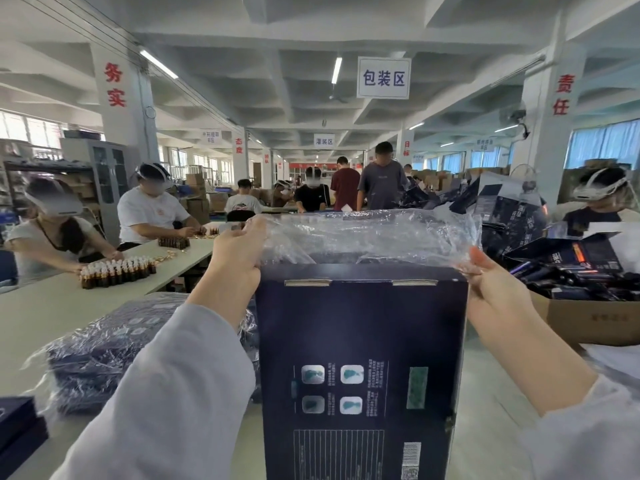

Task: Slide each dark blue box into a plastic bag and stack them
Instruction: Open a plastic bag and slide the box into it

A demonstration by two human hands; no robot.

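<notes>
While the dark blue box (360,358) stands upright near you, your left hand (239,251) and right hand (491,275) each grasp the plastic bag (374,237) at its top corners.

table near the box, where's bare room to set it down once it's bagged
Bare table lies between the bagged stack and the brown bottles; a narrower strip runs between the box and the carton. Crowded on the far right.

Brown bottles (117,271) on long table (41,313)
</notes>
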